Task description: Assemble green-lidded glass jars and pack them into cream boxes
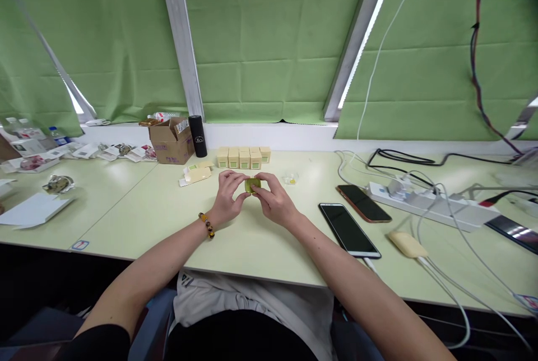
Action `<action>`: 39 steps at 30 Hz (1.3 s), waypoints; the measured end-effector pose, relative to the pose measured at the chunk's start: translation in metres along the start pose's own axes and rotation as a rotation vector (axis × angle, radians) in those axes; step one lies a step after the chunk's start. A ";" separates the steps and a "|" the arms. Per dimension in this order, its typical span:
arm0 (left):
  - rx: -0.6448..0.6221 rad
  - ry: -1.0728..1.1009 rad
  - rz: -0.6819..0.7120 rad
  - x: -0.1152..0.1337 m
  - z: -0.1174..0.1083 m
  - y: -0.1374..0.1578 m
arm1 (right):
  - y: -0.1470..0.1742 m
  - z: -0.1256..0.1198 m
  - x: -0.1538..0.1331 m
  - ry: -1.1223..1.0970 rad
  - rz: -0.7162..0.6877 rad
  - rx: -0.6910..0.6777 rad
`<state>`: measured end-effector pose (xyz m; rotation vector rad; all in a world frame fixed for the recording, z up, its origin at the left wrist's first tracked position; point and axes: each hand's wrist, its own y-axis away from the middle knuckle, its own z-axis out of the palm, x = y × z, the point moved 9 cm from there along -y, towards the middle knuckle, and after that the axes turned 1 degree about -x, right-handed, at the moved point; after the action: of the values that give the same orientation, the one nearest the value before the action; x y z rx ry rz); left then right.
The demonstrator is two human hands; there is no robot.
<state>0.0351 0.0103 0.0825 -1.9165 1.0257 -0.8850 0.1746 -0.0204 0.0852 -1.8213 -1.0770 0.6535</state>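
A small olive-green square piece [253, 185] is held up over the table between my two hands; its exact kind is too small to tell. My left hand [229, 195] pinches its left side between fingers and thumb, a beaded bracelet [207, 226] on the wrist. From the right, my right hand [275, 198] grips it with the thumb across its front. Behind the hands stand several small cream boxes [239, 158] with green labels, in a cluster. An opened cream carton [195, 174] lies just left of them. Right of my hands sits a small clear plastic piece [290, 178] with something yellow in it.
A cardboard box [171, 141] and a black cylinder [197, 136] stand at the back. Two phones [349, 230] [363, 203], a power strip [432, 204], a cream charger-like block [407, 244] and loose cables lie on the right. Wrapped items and white packaging [36, 209] cover the left.
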 end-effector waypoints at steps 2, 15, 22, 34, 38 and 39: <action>0.000 0.005 0.007 0.001 0.000 -0.001 | 0.001 -0.002 0.000 0.000 0.005 0.023; 0.021 0.017 0.009 0.004 -0.001 -0.002 | 0.003 -0.005 0.002 -0.003 0.046 0.079; 0.038 0.007 0.022 0.005 -0.003 -0.001 | 0.000 -0.002 0.000 -0.005 0.024 0.040; 0.032 0.024 0.001 0.003 -0.002 -0.002 | 0.000 -0.001 0.004 0.001 0.082 0.029; 0.034 0.058 -0.065 -0.003 0.000 -0.003 | 0.002 -0.003 0.006 -0.035 0.138 0.042; 0.035 0.073 -0.089 -0.005 0.000 -0.003 | 0.002 -0.003 0.006 -0.041 0.155 0.044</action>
<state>0.0340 0.0158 0.0836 -1.9246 0.9670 -1.0241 0.1810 -0.0168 0.0847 -1.8736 -0.9466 0.8034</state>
